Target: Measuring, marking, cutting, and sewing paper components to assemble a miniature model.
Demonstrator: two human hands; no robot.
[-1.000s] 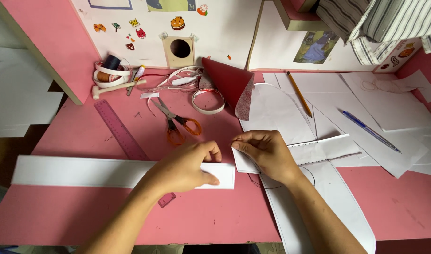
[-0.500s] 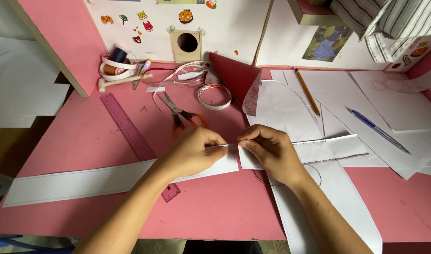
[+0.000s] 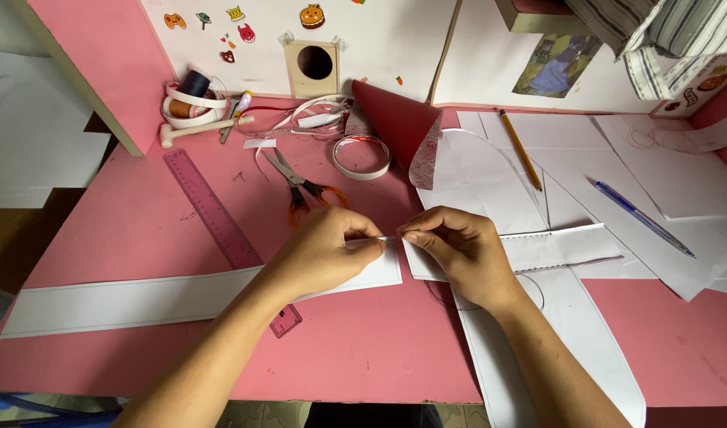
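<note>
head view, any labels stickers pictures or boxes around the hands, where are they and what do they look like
Stickers: small cartoon shapes, orange, green, yellow and red, on the white board at the back.
Photo print: rectangular, green and blue, leaning at the back right.
Patterned box: white with orange figures, far right corner.
No screens.

Small colourful stickers (image 3: 237,20) — white back panel (image 3: 395,47)

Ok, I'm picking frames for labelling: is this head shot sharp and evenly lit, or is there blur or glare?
Head view: soft, even light, no glare on the pink table; faint shadows under the left hand and right hand; both hands, the paper strip and the scissors are sharp; straight edges bow slightly toward the corners.
</note>
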